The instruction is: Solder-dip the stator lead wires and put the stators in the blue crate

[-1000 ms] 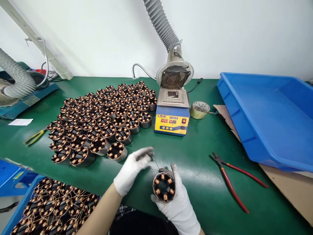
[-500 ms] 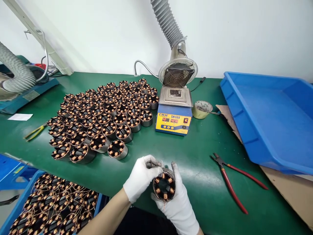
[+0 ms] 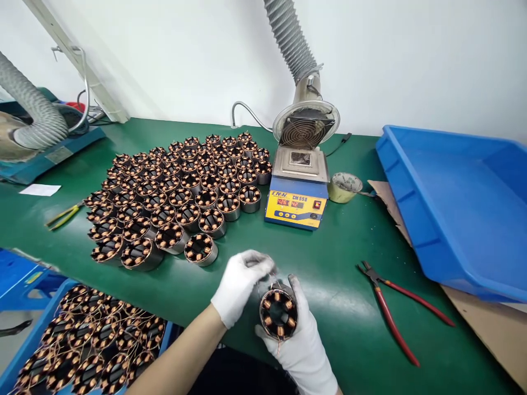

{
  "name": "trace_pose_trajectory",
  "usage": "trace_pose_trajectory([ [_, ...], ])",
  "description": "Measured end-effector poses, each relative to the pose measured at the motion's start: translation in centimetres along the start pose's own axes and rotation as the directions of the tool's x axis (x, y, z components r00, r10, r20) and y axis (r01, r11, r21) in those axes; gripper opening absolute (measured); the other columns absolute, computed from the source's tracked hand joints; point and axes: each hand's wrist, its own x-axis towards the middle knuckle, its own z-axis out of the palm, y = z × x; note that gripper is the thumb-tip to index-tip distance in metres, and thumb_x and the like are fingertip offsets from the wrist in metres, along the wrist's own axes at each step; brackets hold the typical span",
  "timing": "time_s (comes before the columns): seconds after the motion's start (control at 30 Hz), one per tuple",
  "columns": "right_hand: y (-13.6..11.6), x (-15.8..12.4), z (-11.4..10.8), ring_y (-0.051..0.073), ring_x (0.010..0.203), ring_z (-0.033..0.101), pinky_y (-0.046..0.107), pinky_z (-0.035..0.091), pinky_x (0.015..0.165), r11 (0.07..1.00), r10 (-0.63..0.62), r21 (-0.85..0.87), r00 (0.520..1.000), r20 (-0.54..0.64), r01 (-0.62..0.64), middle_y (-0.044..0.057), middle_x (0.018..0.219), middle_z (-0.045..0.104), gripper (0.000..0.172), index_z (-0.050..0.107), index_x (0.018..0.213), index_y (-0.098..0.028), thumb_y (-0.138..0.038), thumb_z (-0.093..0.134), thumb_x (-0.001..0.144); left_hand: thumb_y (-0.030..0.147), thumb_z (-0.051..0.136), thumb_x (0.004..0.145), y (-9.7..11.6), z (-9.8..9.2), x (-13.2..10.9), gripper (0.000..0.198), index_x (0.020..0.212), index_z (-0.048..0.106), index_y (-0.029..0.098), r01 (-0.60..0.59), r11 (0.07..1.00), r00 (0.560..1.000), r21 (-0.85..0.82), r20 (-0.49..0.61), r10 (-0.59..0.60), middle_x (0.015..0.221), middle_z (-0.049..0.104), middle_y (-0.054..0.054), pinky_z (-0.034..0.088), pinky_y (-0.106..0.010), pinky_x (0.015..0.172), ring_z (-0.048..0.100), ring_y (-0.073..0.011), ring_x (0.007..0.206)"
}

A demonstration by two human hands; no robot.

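Observation:
My right hand (image 3: 302,340), in a white glove, is wrapped round a round stator (image 3: 278,314) with copper coils, its open end facing me. My left hand (image 3: 241,285), also gloved, is just left of it with the fingers pinched on thin copper wire ends (image 3: 263,282) that rise from the stator's top edge. Both hands hover above the green bench (image 3: 329,274) near its front edge.
Several rows of stators (image 3: 177,192) stand on the bench at the left. A blue bin (image 3: 82,340) of stators sits at bottom left. Behind are a solder pot (image 3: 298,189) under an extraction hose, a small cup (image 3: 345,186), red-handled cutters (image 3: 391,312), yellow pliers (image 3: 63,215) and a blue tray (image 3: 457,208).
My left hand came in from the left to the stator's top and closed on the wires, then lifted a little. The right hand kept the stator still. The view shifted slightly.

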Motion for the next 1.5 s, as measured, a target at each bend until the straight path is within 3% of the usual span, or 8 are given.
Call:
trace_pose_trajectory([
  [0.1, 0.2, 0.0, -0.1, 0.029, 0.088, 0.067, 0.037, 0.057, 0.075, 0.999, -0.026, 0.019, 1.0, -0.006, 0.026, 0.017, 0.103, 0.065, 0.097, 0.019, 0.141, -0.011, -0.035, 0.072, 0.063, 0.04, 0.066, 0.063, 0.1, -2.0, -0.2, 0.028, 0.078, 0.06, 0.017, -0.101, 0.995, 0.988, -0.023, -0.12, 0.098, 0.081, 0.071, -0.005, 0.047, -0.03, 0.08, 0.063, -0.0183, 0.081],
  [0.2, 0.1, 0.2, -0.1, 0.03, 0.09, 0.067, 0.038, 0.057, 0.077, 0.998, -0.032, 0.045, 0.999, -0.024, 0.033, 0.017, 0.105, 0.064, 0.087, 0.03, 0.134, -0.014, -0.036, 0.074, 0.062, 0.036, 0.064, 0.07, -0.1, -3.4, -0.7, 0.031, 0.094, 0.065, 0.016, -0.067, 0.991, 0.981, 0.112, 0.189, 0.045, 0.096, 0.072, -0.008, 0.046, -0.031, 0.086, 0.063, -0.0216, 0.095],
  [0.27, 0.0, 0.3, -0.1, 0.029, 0.087, 0.067, 0.037, 0.058, 0.075, 0.997, -0.015, 0.07, 0.999, -0.033, 0.017, 0.014, 0.101, 0.065, 0.076, 0.037, 0.125, -0.017, -0.038, 0.075, 0.062, 0.036, 0.058, 0.077, -0.6, -3.5, -0.8, 0.031, 0.099, 0.066, 0.016, -0.087, 0.975, 0.912, 0.204, 0.41, -0.005, 0.103, 0.07, -0.008, 0.044, -0.032, 0.091, 0.061, -0.0224, 0.101],
  [0.33, -0.2, 0.5, -0.1, 0.027, 0.083, 0.068, 0.036, 0.058, 0.071, 0.995, 0.004, 0.095, 0.999, -0.05, 0.001, 0.011, 0.096, 0.065, 0.067, 0.041, 0.117, -0.02, -0.041, 0.074, 0.062, 0.035, 0.056, 0.079, -1.2, -3.0, -0.6, 0.029, 0.097, 0.068, 0.016, -0.162, 0.962, 0.88, 0.221, 0.474, 0.039, 0.104, 0.07, -0.008, 0.043, -0.032, 0.093, 0.06, -0.0223, 0.101],
  [0.7, 0.2, -0.2, 0.2, 0.029, 0.095, 0.065, 0.037, 0.056, 0.079, 0.986, 0.06, 0.156, 0.998, -0.006, -0.058, 0.015, 0.109, 0.061, 0.093, 0.023, 0.136, -0.015, -0.034, 0.077, 0.061, 0.052, 0.06, 0.074, -3.1, -4.3, -0.8, 0.057, 0.116, 0.058, 0.014, -0.182, 0.972, 0.936, 0.151, 0.328, 0.125, 0.115, 0.065, -0.012, 0.042, -0.036, 0.097, 0.057, -0.0264, 0.109],
  [0.93, 0.5, -0.4, -0.2, 0.028, 0.101, 0.062, 0.042, 0.055, 0.082, 0.985, -0.087, 0.145, 0.996, -0.017, 0.088, 0.013, 0.116, 0.058, 0.065, 0.037, 0.126, -0.024, -0.03, 0.07, 0.071, 0.063, 0.068, 0.06, -5.2, -4.5, -1.9, 0.094, 0.134, 0.04, 0.011, -0.302, 0.904, 0.934, 0.302, 0.285, 0.217, 0.122, 0.059, -0.018, 0.033, -0.045, 0.103, 0.051, -0.0323, 0.115],
  [1.37, 0.1, 0.1, -0.5, 0.027, 0.094, 0.066, 0.038, 0.057, 0.077, 0.994, -0.092, 0.066, 0.996, -0.017, 0.093, 0.014, 0.109, 0.064, 0.073, 0.029, 0.135, -0.018, -0.038, 0.067, 0.075, 0.047, 0.067, 0.069, -4.4, -3.7, -1.4, 0.064, 0.123, 0.054, 0.015, -0.393, 0.891, 0.877, 0.226, 0.383, 0.29, 0.128, 0.057, -0.013, 0.034, -0.039, 0.104, 0.05, -0.0283, 0.118],
  [1.5, 0.3, 0.1, -0.8, 0.028, 0.099, 0.064, 0.041, 0.055, 0.082, 0.989, -0.144, 0.031, 0.989, -0.026, 0.145, 0.013, 0.109, 0.064, 0.056, 0.045, 0.122, -0.02, -0.038, 0.068, 0.074, 0.043, 0.062, 0.074, -4.5, -3.6, -1.8, 0.069, 0.132, 0.043, 0.011, -0.323, 0.92, 0.933, 0.221, 0.234, 0.272, 0.122, 0.06, -0.016, 0.04, -0.039, 0.1, 0.056, -0.0252, 0.112],
])
